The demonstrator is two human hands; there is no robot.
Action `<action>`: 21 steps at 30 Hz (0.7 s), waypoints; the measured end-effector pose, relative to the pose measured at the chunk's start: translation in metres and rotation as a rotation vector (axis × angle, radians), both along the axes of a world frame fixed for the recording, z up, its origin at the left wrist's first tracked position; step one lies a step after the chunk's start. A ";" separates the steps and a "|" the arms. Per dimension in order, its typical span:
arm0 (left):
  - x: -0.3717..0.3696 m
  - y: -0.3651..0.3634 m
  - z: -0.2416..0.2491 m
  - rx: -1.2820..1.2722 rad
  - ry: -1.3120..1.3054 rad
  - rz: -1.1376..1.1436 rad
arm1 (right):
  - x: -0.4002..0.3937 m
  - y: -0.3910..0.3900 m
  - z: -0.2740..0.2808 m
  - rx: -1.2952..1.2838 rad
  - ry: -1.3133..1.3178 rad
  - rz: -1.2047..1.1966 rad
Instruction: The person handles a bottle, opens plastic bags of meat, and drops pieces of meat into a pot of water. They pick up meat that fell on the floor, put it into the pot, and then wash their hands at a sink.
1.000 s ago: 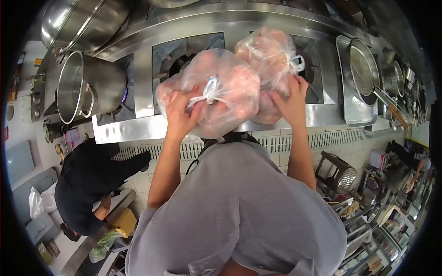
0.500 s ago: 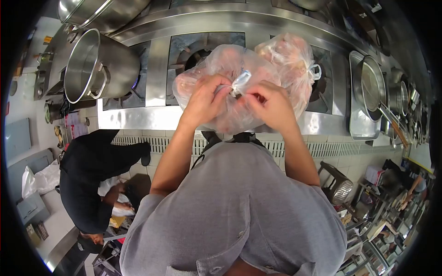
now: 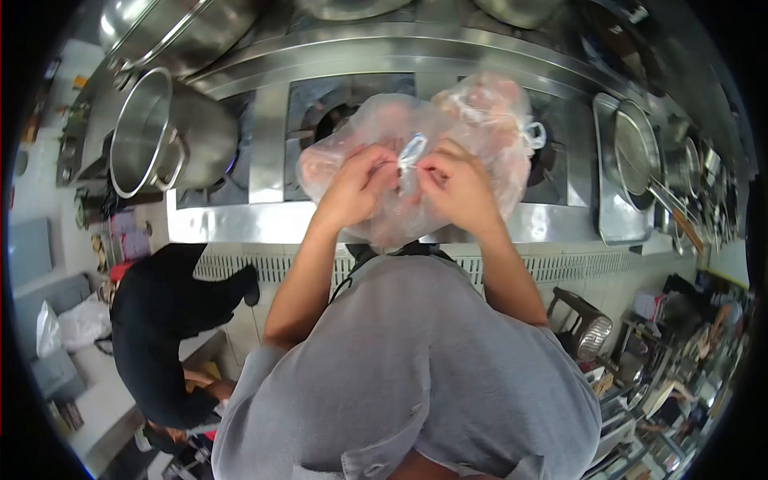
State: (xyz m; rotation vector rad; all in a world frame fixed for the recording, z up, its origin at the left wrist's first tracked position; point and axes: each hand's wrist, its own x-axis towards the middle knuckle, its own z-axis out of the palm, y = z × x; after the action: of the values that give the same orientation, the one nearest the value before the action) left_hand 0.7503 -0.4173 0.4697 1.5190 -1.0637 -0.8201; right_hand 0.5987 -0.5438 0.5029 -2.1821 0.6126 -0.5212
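A clear plastic bag with pinkish contents lies over a stove burner in front of me. My left hand pinches the gathered neck of this bag from the left. From the right, my right hand grips the same twisted neck between thumb and fingers. A whitish-blue loop of plastic stands up between the two hands. Beside it on the right rests a second clear bag, its top knotted, with similar pinkish pieces inside.
A large steel pot stands on the left burner. On the right, a metal tray holds a strainer with a wooden handle. More pots sit along the back. At the lower left, a person in black bends over.
My hands have drawn slightly closer together at the bag's neck. The whole view has shifted, so the stove appears a little lower. The person in black has bent further down.
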 end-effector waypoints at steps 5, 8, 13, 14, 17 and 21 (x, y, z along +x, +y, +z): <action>-0.003 -0.001 0.001 0.004 -0.028 0.031 | -0.036 -0.033 -0.006 0.122 -0.186 -0.062; -0.002 0.004 0.015 0.042 -0.165 0.023 | -0.071 -0.068 -0.026 -0.091 -0.046 -0.512; -0.008 0.009 0.022 0.095 -0.474 -0.034 | -0.085 -0.092 -0.067 -0.342 0.022 -0.626; -0.009 0.009 0.018 0.084 -0.496 -0.018 | -0.090 -0.096 -0.065 -0.120 0.016 -0.592; -0.011 0.009 0.023 0.102 -0.476 0.026 | -0.096 -0.094 -0.065 0.177 -0.073 -0.553; -0.015 0.006 0.026 0.149 -0.301 0.127 | -0.104 -0.085 -0.056 0.147 -0.125 -0.507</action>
State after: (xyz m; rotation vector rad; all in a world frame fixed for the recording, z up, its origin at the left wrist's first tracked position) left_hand 0.7349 -0.4113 0.4955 1.8588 -1.1280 -0.6051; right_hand 0.4949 -0.6291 0.4474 -1.8339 1.1064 -0.8394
